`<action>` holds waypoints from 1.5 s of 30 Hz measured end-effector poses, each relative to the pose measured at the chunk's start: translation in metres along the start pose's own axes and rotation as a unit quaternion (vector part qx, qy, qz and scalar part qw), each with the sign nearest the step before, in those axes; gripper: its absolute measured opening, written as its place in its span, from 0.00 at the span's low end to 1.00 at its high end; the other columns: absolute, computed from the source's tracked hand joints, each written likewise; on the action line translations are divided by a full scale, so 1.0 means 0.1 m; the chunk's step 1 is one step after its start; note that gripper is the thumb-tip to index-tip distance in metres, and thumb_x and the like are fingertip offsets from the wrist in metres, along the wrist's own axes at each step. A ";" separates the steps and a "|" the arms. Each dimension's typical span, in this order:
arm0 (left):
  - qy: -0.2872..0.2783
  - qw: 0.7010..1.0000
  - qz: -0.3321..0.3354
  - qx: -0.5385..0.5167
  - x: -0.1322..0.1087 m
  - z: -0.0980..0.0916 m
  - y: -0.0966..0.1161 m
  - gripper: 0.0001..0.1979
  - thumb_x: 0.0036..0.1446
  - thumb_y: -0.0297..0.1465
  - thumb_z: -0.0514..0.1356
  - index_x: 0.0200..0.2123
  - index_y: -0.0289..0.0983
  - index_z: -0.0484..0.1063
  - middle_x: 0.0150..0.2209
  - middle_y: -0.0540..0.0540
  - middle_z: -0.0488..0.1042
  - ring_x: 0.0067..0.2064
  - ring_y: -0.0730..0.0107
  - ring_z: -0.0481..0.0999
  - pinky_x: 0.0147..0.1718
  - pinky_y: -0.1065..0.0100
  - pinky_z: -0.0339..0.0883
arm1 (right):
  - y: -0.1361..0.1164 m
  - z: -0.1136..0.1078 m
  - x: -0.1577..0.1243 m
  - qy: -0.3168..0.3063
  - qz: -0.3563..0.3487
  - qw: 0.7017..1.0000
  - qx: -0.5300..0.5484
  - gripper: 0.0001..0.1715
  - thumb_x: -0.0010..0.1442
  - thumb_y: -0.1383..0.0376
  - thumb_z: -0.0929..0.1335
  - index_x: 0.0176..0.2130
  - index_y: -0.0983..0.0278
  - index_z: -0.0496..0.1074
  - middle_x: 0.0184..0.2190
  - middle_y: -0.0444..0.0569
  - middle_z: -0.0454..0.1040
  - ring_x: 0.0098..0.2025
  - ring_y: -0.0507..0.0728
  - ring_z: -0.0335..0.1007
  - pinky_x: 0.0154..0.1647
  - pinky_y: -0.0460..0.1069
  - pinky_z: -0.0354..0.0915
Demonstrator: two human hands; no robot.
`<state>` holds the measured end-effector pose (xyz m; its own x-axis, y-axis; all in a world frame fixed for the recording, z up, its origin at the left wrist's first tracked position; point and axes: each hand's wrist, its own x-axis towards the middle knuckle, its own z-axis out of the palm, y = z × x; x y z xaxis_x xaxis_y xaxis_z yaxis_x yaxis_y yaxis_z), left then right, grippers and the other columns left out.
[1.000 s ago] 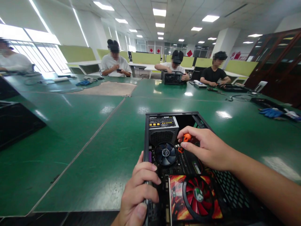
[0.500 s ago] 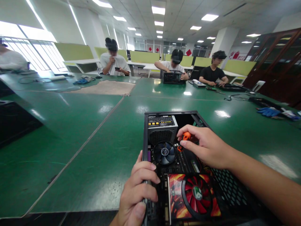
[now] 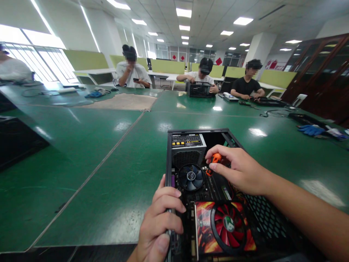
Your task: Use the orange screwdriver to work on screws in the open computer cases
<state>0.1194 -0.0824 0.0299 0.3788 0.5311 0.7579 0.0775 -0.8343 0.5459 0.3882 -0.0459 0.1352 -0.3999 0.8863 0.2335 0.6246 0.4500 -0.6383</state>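
Observation:
An open computer case (image 3: pixel 199 130) lies in front of me on the green table. My left hand (image 3: pixel 162 218) is closed over the case's left edge, fingers curled inward. In my right hand (image 3: pixel 238 169) is a screwdriver with an orange and black handle (image 3: pixel 216 158), held between thumb and fingers over the motherboard; its tip is hidden. Just left of it sits the CPU cooler fan (image 3: pixel 191 177), below the power supply (image 3: pixel 188 150) at the case's far end. The graphics card (image 3: pixel 225 228), with a red fan and flame print, lies nearest to me.
Across the green table (image 3: pixel 122 174), one person works on another computer case (image 3: pixel 201 90) and others sit alongside. Blue gloves (image 3: pixel 312 130) lie at the right beside a black panel. A dark case (image 3: pixel 19 142) stands at the left edge. A bare patch (image 3: pixel 120 102) shows in the tabletop.
Both my hands and the screwdriver stay nearly in place. Across the table, the middle person's arm has shifted slightly.

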 end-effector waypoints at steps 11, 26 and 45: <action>-0.002 1.000 -0.001 -0.001 0.01 -0.01 0.01 0.19 0.68 0.40 0.47 0.32 0.43 0.74 0.37 0.45 0.75 0.50 0.54 0.70 0.68 0.45 0.46 | 0.00 0.03 0.00 0.017 -0.044 0.996 -0.073 0.14 0.64 0.66 0.71 0.50 0.61 0.75 0.45 0.47 0.79 0.45 0.56 0.73 0.48 0.52 0.66; 0.240 0.961 -0.067 -0.122 -0.11 0.31 -0.09 0.15 0.57 0.45 0.61 0.39 0.43 0.62 0.37 0.48 0.63 0.44 0.56 0.72 0.61 0.34 0.59 | -0.44 0.10 0.19 -0.037 -0.114 0.993 -0.012 0.19 0.63 0.75 0.66 0.52 0.64 0.70 0.50 0.51 0.78 0.50 0.58 0.73 0.54 0.54 0.67; 0.235 0.964 -0.071 -0.107 -0.11 0.29 -0.08 0.15 0.58 0.46 0.60 0.37 0.42 0.61 0.35 0.48 0.63 0.44 0.57 0.73 0.62 0.34 0.57 | -0.33 0.20 0.20 -0.042 -0.100 0.994 -0.018 0.19 0.64 0.75 0.66 0.54 0.66 0.70 0.52 0.52 0.77 0.54 0.59 0.72 0.57 0.55 0.66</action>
<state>0.1416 -0.0853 0.0068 -0.0846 0.6877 0.7211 -0.1140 -0.7256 0.6786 0.3458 -0.0454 0.1461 -0.5726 0.7670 0.2895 0.5504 0.6214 -0.5577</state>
